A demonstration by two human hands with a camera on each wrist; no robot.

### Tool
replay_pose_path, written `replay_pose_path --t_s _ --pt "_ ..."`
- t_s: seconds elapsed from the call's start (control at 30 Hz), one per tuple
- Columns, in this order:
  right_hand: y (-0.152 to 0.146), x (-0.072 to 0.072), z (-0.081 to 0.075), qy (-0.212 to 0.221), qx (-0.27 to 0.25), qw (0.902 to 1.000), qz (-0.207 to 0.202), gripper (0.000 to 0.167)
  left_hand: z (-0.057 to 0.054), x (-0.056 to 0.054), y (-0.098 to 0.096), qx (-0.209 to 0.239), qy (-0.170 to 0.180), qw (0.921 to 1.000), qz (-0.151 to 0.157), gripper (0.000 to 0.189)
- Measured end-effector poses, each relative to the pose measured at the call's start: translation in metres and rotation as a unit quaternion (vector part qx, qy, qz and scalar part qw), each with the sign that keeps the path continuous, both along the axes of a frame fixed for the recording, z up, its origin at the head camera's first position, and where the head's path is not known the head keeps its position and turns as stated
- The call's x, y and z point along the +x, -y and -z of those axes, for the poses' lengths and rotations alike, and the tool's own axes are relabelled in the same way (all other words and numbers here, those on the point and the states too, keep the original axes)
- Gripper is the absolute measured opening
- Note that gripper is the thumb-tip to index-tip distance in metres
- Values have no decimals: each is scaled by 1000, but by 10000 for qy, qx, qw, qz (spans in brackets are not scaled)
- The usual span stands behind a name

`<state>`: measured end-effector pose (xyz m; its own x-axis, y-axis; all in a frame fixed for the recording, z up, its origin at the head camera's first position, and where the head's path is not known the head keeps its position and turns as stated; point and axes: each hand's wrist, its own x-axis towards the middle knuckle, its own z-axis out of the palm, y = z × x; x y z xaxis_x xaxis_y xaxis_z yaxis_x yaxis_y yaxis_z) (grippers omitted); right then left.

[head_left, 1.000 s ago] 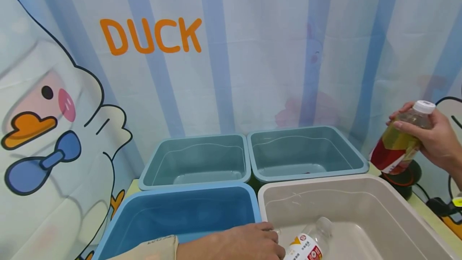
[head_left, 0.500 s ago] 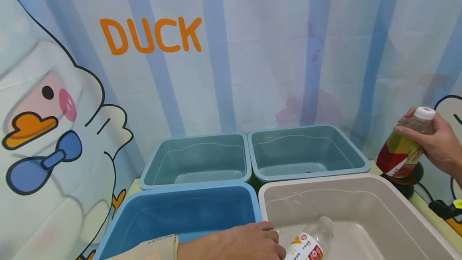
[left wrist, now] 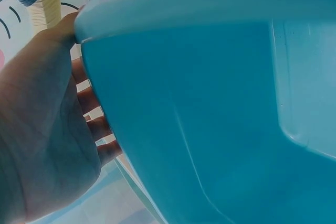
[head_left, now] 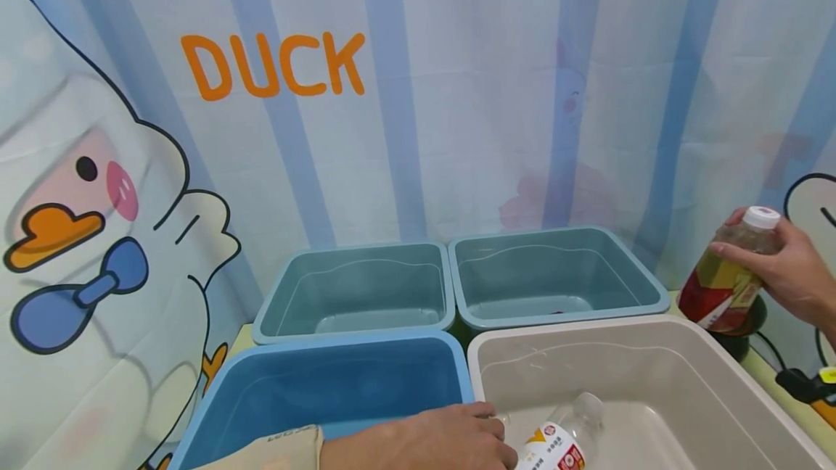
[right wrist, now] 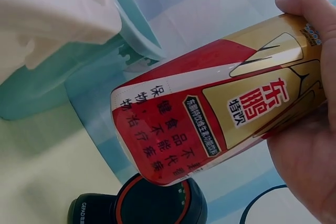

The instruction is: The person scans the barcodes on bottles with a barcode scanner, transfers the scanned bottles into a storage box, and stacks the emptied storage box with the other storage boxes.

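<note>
At the right of the head view, my right hand (head_left: 793,267) grips a drink bottle (head_left: 728,285) with a white cap and a red and gold label. It is tilted, base toward the lower left. The right wrist view shows the label (right wrist: 220,98) up close, with the fingers round the upper part. My left hand (head_left: 431,441) lies over the rim where the blue bin (head_left: 457,347) meets the beige bin (head_left: 588,328). In the left wrist view its fingers (left wrist: 86,100) reach behind the blue wall, tips hidden. A clear bottle (head_left: 555,441) with a white label lies inside the beige bin, near those fingers.
Two grey-green bins (head_left: 355,336) stand behind the front pair. A small dark red object (head_left: 557,312) shows in the back right one. Below the held bottle is a black device with an orange ring (right wrist: 152,200). A duck-print curtain (head_left: 457,93) hangs behind.
My right hand has lowered the drink bottle a little, bringing it nearer the black device. The left hand stays where it was.
</note>
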<state>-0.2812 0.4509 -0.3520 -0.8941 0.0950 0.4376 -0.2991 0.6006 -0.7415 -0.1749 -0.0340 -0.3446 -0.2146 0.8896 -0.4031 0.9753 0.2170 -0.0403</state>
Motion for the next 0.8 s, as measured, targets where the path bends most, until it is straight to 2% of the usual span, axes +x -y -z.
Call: replay_pose_path --t_s 0.37,0.8 --pt "-6 -3 12 128 638 9976 247 44 2 0 2 211 123 9996 -110 41" --pt "-10 -5 19 316 607 9976 -47 49 1 0 1 148 51 9999 -34 41"
